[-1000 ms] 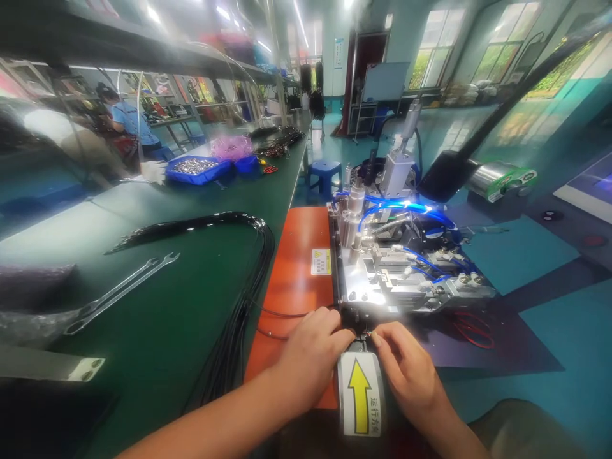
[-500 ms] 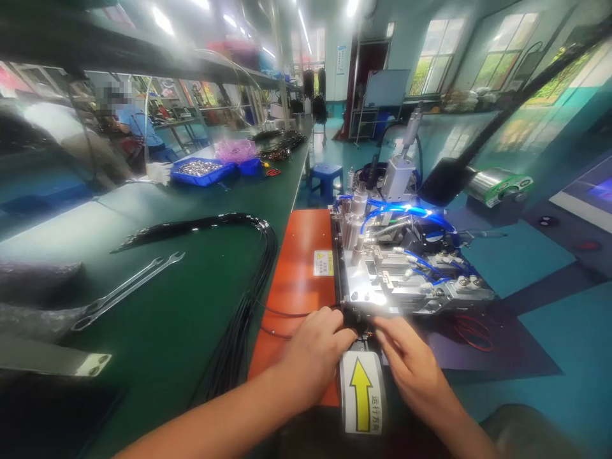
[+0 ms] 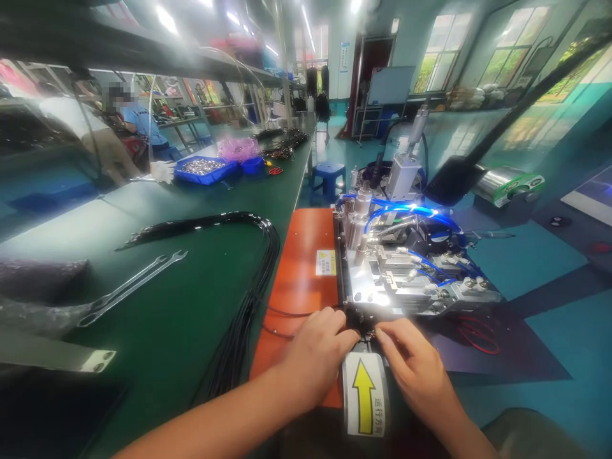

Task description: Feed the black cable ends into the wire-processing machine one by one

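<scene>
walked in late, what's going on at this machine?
Someone is working bare-handed at the near edge of the metal machine, just above the yellow arrow label. The left hand sits beside the orange panel's black edge, the right hand opposite, fingertips close together; what they pinch is too small to make out. A black cable bundle and two wrenches lie on the green bench.

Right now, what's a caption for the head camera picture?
Left hand and right hand nearly meet between silver machine and yellow arrow.
</scene>
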### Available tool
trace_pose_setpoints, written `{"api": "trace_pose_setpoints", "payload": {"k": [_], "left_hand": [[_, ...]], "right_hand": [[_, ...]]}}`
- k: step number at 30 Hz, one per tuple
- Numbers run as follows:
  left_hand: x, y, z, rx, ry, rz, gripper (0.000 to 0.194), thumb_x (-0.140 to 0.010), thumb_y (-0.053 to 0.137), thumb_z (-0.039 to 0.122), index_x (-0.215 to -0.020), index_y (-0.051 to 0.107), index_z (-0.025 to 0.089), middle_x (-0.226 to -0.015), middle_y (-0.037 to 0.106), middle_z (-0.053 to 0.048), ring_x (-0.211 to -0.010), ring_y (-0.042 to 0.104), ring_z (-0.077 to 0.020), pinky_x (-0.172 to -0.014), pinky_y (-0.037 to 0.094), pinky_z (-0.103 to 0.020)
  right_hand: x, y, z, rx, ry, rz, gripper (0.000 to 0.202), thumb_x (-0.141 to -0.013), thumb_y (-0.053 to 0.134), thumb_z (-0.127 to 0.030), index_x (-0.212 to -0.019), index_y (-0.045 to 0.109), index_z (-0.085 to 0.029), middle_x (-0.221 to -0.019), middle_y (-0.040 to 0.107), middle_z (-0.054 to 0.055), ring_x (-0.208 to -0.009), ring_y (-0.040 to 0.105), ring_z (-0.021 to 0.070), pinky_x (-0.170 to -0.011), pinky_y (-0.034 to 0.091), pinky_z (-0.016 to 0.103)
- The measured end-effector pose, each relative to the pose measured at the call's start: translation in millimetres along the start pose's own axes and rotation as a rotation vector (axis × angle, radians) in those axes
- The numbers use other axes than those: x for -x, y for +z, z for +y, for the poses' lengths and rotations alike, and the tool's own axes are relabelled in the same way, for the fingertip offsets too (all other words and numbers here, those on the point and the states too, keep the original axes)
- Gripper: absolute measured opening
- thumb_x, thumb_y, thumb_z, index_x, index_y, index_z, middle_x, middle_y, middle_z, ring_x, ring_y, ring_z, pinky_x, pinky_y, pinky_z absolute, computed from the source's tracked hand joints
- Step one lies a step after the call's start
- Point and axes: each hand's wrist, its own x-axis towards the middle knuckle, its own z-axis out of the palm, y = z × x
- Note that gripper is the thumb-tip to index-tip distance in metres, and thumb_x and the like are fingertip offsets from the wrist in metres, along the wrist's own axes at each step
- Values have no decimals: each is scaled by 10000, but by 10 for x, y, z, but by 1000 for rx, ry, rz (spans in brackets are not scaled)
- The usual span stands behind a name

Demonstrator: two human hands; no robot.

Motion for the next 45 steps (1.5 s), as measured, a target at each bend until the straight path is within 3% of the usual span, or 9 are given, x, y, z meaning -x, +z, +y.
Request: {"api": "trace_pose_setpoints", "payload": {"k": [4, 11, 15, 19, 23, 28, 31, 38, 45], "left_hand": [[2, -17, 4, -16, 7, -5, 244, -924, 506, 159, -1090, 670, 231, -979, 568, -59, -900, 495, -229, -751, 430, -369], [27, -88, 69, -50, -10, -5, 199, -909, 531, 138, -1052, 655, 199, -956, 575, -51, -871, 490, -223, -750, 426, -373], [26, -96, 102, -89, -90, -35, 112, -922, 528, 140, -877, 629, 161, -844, 559, -47, -808, 481, -214, -748, 421, -378], [24, -107, 98, -70, -134, -25, 134, -941, 509, 151, -894, 634, 157, -890, 558, -54, -858, 484, -216, -790, 422, -383], [4, -172, 93, -32, -185, -53, 169, -944, 498, 148, -928, 664, 173, -936, 550, -56, -917, 486, -213, -817, 431, -368], [-16, -229, 87, -36, -184, -70, 208, -922, 480, 124, -944, 681, 174, -915, 550, -57, -911, 495, -204, -825, 447, -351], [-12, -230, 86, -44, -136, -35, 220, -907, 474, 130, -948, 687, 168, -897, 566, -56, -904, 515, -205, -824, 454, -354], [-19, -347, 132, -76, -160, 43, 223, -884, 451, 126, -923, 670, 145, -867, 580, -59, -852, 536, -194, -764, 453, -331], [2, -868, 44, -13, -162, 344, 229, -923, 458, 184, -980, 678, 162, -892, 590, -41, -813, 542, -147, -733, 424, -280]], "right_hand": [[-38, 24, -38, -24, 168, -9, 328, -945, 505, -495, -888, 673, -219, -885, 642, 19, -802, 595, 166, -705, 448, 269], [-35, 73, -33, -156, 405, -65, 403, -909, 511, -572, -892, 648, -193, -890, 676, 33, -869, 619, 204, -787, 456, 297], [-42, 107, -41, -187, 419, -55, 407, -916, 503, -567, -897, 644, -186, -898, 682, 37, -868, 624, 203, -789, 462, 293], [12, 72, -129, -106, 395, 40, 359, -926, 512, -534, -927, 648, -202, -899, 676, 21, -845, 629, 181, -733, 467, 257], [269, 47, -283, -57, 187, 196, 237, -945, 536, -418, -913, 619, -198, -837, 630, 17, -742, 600, 145, -651, 464, 225], [668, 237, -399, -65, -349, 6, 57, -899, 528, -140, -877, 555, -186, -743, 545, 13, -634, 536, 119, -585, 435, 228], [794, 351, -356, 33, -610, -30, 200, -809, 541, -73, -968, 552, -194, -760, 582, 30, -641, 557, 148, -594, 439, 270], [828, 334, -232, 64, -679, -61, 306, -764, 545, -56, -1038, 533, -191, -815, 607, 63, -696, 587, 173, -633, 482, 308], [782, 372, -242, -29, -698, 2, 298, -732, 493, -62, -990, 559, -196, -770, 594, 37, -639, 562, 160, -589, 443, 284]]}}
